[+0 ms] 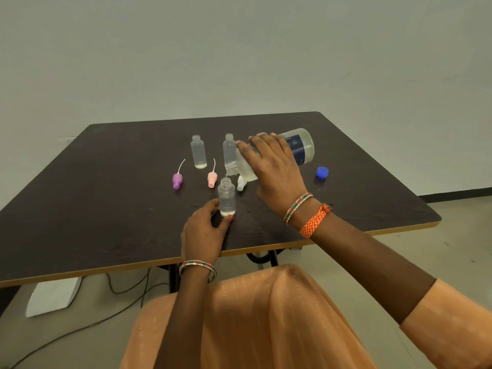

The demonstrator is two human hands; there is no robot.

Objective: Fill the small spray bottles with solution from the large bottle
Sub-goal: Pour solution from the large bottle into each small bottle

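Observation:
My right hand (271,166) grips the large clear bottle (300,146) with a dark label, tipped so its open neck points down-left. A thin stream falls from the neck into a small open bottle (226,196) standing on the dark table (106,198). My left hand (205,233) pinches that small bottle at its base between thumb and fingers. Two more small open bottles stand behind: one (198,152) with a little liquid at the bottom, another (229,149) partly hidden by the large bottle.
A purple spray cap (177,179), a pink spray cap (212,178) and a white one (241,183) lie on the table among the bottles. The large bottle's blue cap (322,172) lies to the right. The table's near edge runs just past my left wrist.

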